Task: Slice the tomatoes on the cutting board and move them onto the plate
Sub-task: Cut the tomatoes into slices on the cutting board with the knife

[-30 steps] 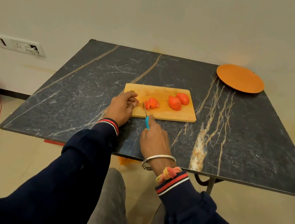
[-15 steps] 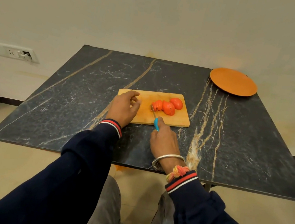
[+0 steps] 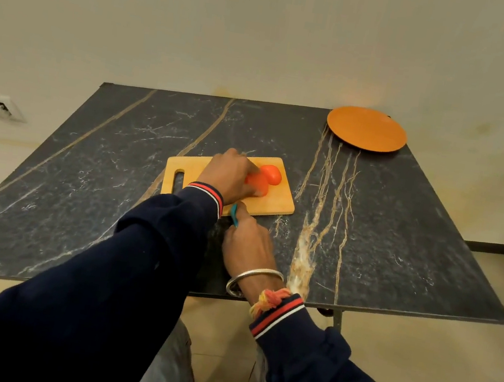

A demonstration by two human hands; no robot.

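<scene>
- The tomatoes [image 3: 268, 176] lie on the board [image 3: 276, 205], mid-table [image 3: 83, 183]. Two red lumps show, but I cannot tell how finely they are cut.
- The left hand [image 3: 231, 176] curls over them and holds them down.
- The right hand [image 3: 248, 243] grips the knife [image 3: 233, 215] by its teal handle at the board's near edge. The blade is hidden.
- The plate [image 3: 366, 129] sits well apart at the far right corner and holds nothing.
- Slicing looks to be under way, and all the moving is left to do.
</scene>
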